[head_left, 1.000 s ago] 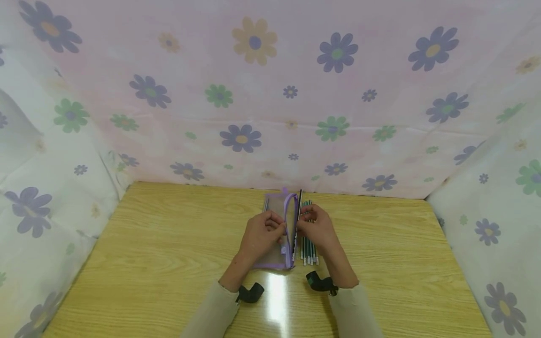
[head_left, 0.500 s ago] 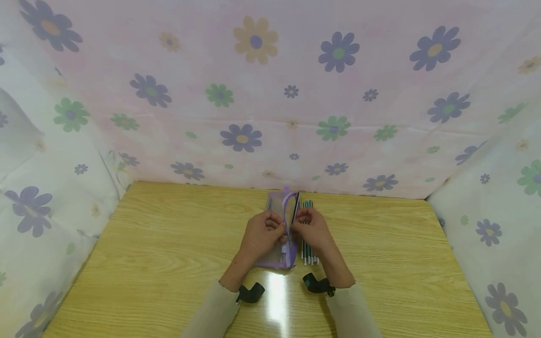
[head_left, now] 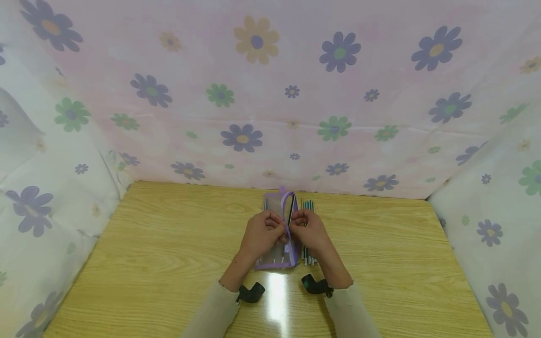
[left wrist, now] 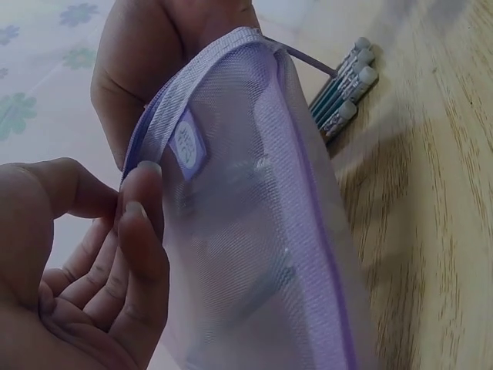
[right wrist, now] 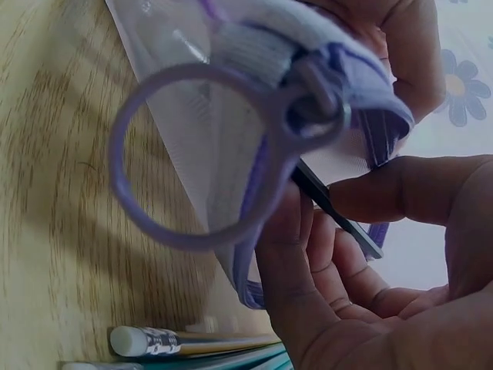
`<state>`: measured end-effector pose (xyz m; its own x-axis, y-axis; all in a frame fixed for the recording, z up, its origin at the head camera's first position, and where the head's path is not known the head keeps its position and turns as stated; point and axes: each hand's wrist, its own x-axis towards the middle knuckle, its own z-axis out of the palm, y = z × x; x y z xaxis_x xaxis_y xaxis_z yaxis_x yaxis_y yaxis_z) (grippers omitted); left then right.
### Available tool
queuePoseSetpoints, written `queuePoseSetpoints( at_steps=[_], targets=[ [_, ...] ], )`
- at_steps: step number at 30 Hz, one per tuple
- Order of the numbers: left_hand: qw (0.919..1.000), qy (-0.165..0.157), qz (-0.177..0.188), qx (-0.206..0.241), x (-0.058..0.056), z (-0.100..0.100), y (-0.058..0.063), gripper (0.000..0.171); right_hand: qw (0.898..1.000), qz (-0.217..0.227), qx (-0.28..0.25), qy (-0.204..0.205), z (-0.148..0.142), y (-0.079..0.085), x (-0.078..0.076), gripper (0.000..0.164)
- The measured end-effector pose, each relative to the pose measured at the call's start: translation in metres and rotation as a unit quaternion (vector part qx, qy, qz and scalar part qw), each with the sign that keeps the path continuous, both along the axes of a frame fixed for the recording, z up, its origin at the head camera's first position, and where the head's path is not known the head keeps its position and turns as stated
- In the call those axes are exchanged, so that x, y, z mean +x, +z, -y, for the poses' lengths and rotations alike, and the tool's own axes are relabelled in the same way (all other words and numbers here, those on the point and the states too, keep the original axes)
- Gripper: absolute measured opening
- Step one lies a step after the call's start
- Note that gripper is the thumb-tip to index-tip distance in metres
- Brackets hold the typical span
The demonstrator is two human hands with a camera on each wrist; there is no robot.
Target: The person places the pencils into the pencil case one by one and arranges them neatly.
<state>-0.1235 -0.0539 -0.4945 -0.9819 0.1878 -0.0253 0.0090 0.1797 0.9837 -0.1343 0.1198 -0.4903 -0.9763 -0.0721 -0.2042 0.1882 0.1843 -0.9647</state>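
A purple mesh pencil case (head_left: 274,203) lies on the table with its zip open. My left hand (head_left: 263,233) pinches the zip edge between thumb and fingertips; the left wrist view shows the mesh side (left wrist: 231,223) with pencils faintly visible inside. My right hand (head_left: 313,233) pinches a dark pencil (right wrist: 327,204), whose one end reaches into the case opening while its other part slants up past the fingers. A lilac ring pull (right wrist: 119,166) hangs from the zip in front of that hand.
Several green and yellow pencils (head_left: 310,253) with white erasers lie side by side just right of the case. The wooden table (head_left: 169,263) meets a flowered cloth (head_left: 270,94) at the back and sides. Black curved pieces (head_left: 252,293) sit at both wrists.
My right hand has moved left with the dark pencil, from beside the case to its opening, and the pencil's lower end has gone inside. The left hand keeps its hold on the zip edge.
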Motion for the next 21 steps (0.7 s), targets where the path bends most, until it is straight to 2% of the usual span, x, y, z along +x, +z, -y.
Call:
queuePoseSetpoints(
  at_steps=[11,21],
  targets=[
    [0.9987,0.006,-0.019,-0.047,0.0009,-0.0011,0.0005,0.004,1.000,0.006,-0.004,0.015,-0.0020,0.0015,0.0002,0.029],
    [0.9990,0.000,-0.013,-0.043,0.0001,-0.0023,-0.0007,0.004,1.000,0.008,0.008,0.017,-0.0037,-0.0005,-0.0012,0.026]
  ],
)
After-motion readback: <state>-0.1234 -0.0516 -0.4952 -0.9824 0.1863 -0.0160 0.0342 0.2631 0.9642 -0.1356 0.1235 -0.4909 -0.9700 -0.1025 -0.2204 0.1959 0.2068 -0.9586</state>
